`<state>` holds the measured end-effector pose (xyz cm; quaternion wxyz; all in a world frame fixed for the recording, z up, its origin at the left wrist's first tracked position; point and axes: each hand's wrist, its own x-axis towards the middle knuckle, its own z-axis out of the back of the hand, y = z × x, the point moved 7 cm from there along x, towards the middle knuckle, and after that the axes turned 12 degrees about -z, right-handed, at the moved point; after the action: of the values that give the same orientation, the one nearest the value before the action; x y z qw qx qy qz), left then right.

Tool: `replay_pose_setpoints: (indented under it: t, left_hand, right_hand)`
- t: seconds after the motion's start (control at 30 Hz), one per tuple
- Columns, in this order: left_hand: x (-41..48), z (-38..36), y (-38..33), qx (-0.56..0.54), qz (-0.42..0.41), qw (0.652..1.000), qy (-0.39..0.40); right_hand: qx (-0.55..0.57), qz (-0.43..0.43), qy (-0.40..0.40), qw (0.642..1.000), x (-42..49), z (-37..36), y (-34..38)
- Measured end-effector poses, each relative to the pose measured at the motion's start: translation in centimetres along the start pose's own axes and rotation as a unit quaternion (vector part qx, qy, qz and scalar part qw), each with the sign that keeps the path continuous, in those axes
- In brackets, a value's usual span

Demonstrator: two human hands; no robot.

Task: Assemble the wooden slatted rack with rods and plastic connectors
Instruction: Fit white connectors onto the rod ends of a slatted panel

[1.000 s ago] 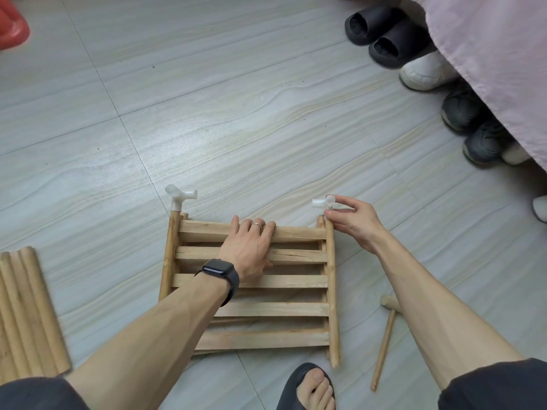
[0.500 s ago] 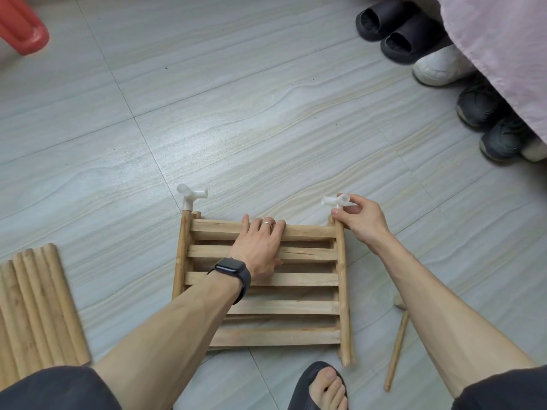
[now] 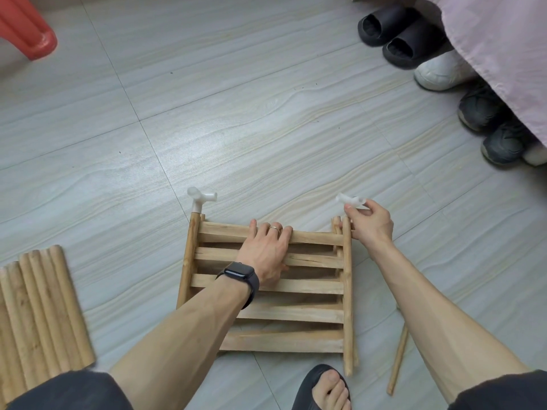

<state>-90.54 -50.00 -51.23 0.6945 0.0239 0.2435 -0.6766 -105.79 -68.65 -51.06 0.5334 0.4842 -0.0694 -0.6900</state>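
Far left: bundle of loose rods (image 3: 41, 315) flat on floor (image 3: 236, 113), long axes running away from me. Centre: slatted rack (image 3: 296, 315) flat on floor, pale wood, five slats crosswise, side rails running away from me. White connector (image 3: 201, 199) seated on left rail's far end. My left hand (image 3: 265, 253) pressed flat on far slats, fingers spread, gripping nothing. My right hand (image 3: 370, 226) pinches second connector (image 3: 350, 200) just above right rail's far end, not seated. Lone rod (image 3: 398, 356) right of rack.
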Motion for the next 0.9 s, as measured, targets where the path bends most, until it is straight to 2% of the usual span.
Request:
replay_pose_setpoints:
  t: [0.13, 0.3, 0.5, 0.67, 0.8, 0.9]
  left_hand:
    - [0.0, -0.1, -0.1, -0.001, -0.004, 1.000, 0.000]
    - [0.2, 0.3, -0.3, 0.012, -0.006, 1.000, -0.010]
    - [0.5, 1.3, 0.5, 0.002, 0.029, 0.999, -0.021]
    - [0.2, 0.7, 1.8, -0.028, 0.054, 0.998, -0.004]
    - [-0.6, 0.3, 3.2, -0.057, 0.084, 0.994, 0.027]
    - [-1.5, 2.1, 4.7, -0.043, 0.070, 0.996, 0.036]
  right_hand:
    - [0.022, 0.005, 0.019, 1.000, -0.5, 0.0, 0.3]
    - [-0.015, 0.019, 0.015, 1.000, -0.3, -0.2, 0.4]
    - [-0.028, 0.028, -0.014, 0.999, -1.2, -0.2, 1.3]
    - [-0.049, 0.018, 0.009, 0.999, -0.9, -0.7, 0.9]
    - [-0.046, 0.002, -0.029, 0.999, -2.5, 0.1, 0.3]
    - [-0.054, 0.013, -0.067, 0.996, -4.8, 0.7, -0.6]
